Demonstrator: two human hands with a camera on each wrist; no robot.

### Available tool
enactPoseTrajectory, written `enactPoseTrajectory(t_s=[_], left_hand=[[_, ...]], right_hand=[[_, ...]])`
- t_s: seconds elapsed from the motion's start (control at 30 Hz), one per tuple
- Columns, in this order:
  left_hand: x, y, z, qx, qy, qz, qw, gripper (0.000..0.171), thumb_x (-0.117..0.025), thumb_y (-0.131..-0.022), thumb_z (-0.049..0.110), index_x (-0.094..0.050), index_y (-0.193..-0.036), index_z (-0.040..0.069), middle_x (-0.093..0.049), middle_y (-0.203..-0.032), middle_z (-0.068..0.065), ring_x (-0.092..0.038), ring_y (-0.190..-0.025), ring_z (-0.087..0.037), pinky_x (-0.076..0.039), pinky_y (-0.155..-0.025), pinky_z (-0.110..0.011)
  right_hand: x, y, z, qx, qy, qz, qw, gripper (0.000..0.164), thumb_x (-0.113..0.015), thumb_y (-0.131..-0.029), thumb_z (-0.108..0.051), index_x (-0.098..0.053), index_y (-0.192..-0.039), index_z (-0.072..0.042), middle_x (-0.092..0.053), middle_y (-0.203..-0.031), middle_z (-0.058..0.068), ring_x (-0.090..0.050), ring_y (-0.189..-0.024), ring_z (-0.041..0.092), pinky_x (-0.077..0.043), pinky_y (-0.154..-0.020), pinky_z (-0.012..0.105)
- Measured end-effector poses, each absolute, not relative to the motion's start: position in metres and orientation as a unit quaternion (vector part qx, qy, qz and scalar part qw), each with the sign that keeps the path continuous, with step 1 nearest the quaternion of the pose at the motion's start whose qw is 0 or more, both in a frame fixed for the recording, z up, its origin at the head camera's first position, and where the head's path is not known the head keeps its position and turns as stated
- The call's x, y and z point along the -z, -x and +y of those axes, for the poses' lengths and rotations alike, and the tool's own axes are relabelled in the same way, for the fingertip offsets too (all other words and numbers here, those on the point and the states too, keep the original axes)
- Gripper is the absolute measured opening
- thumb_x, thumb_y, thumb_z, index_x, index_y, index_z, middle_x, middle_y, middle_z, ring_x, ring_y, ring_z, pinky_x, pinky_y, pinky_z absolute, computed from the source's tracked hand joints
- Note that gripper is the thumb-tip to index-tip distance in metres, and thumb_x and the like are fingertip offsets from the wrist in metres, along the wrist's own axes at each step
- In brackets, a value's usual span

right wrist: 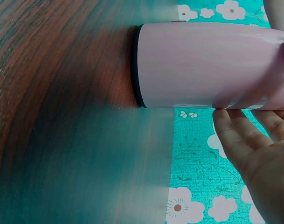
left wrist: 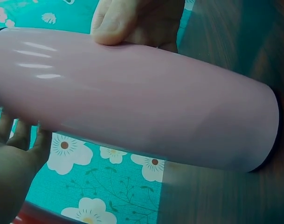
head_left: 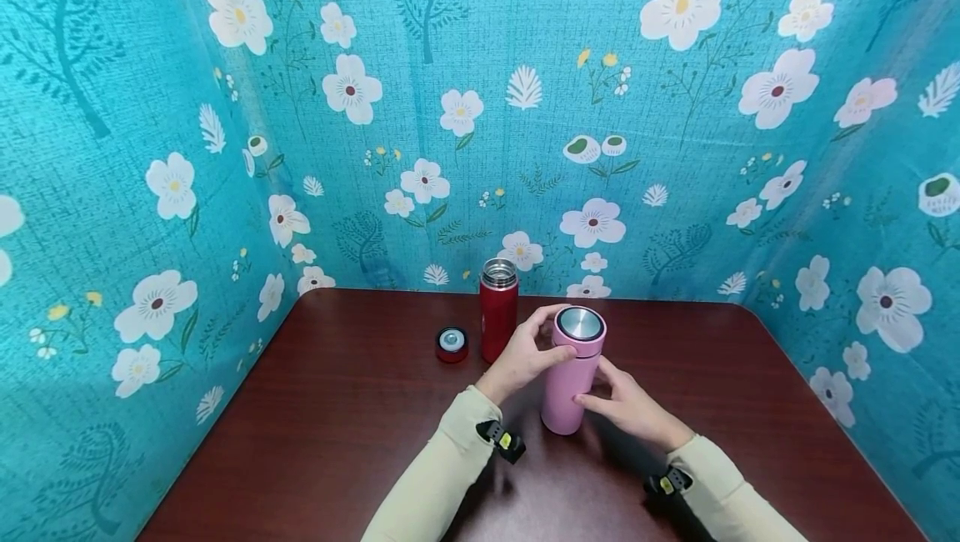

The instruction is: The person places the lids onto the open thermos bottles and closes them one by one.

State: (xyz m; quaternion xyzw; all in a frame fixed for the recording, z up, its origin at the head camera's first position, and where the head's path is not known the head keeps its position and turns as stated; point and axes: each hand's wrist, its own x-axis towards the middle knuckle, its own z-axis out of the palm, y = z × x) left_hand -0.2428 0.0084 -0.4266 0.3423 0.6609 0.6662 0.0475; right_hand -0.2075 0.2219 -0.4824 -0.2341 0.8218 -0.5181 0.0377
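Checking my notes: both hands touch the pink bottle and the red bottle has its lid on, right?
No, the red bottle is uncapped: the head view shows a lid beside it. The left hand and right hand touch the pink bottle.

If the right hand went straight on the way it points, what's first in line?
The pink bottle: the right hand is touching it. Past that, probably the left hand, though depth is hard to judge.

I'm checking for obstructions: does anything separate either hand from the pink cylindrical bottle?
Nothing visible does. The left hand grips the pink bottle at its steel-topped lid, and the right hand holds it lower down. The open red cylindrical bottle stands farther back.
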Motion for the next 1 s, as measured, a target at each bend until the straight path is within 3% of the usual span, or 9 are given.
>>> enactPoseTrajectory(t_s=[0.3, 0.6, 1.0], left_hand=[[0.43, 0.2456, 0.0064, -0.671, -0.363, 0.643, 0.063, 0.053, -0.058, -0.091, 0.03, -0.04, -0.138, 0.013, -0.053, -0.128, -0.005, -0.049, -0.116, -0.013, -0.04, -0.098, -0.033], [0.4279, 0.2431, 0.0107, -0.662, -0.335, 0.669, 0.043, 0.056, -0.07, -0.085, 0.027, -0.045, -0.134, 0.017, -0.056, -0.121, 0.003, -0.055, -0.106, -0.011, -0.048, -0.087, -0.03], [0.431, 0.2441, 0.009, -0.665, -0.364, 0.65, 0.053, 0.056, -0.061, -0.09, 0.032, -0.039, -0.139, 0.016, -0.052, -0.129, -0.001, -0.05, -0.116, -0.012, -0.043, -0.095, -0.032]], right_hand=[[0.4818, 0.2068, 0.2222, 0.517, 0.232, 0.823, 0.043, 0.068, -0.069, -0.087, -0.03, -0.031, -0.143, -0.031, -0.05, -0.135, 0.002, -0.054, -0.115, 0.02, -0.047, -0.089, 0.027], [0.4824, 0.2081, 0.2229, 0.518, 0.241, 0.82, 0.039, 0.068, -0.069, -0.087, -0.029, -0.031, -0.144, -0.031, -0.05, -0.134, 0.002, -0.055, -0.114, 0.02, -0.047, -0.088, 0.027], [0.4816, 0.2076, 0.222, 0.517, 0.233, 0.823, 0.044, 0.069, -0.069, -0.087, -0.03, -0.031, -0.144, -0.029, -0.05, -0.135, 0.002, -0.055, -0.113, 0.02, -0.048, -0.09, 0.042]])
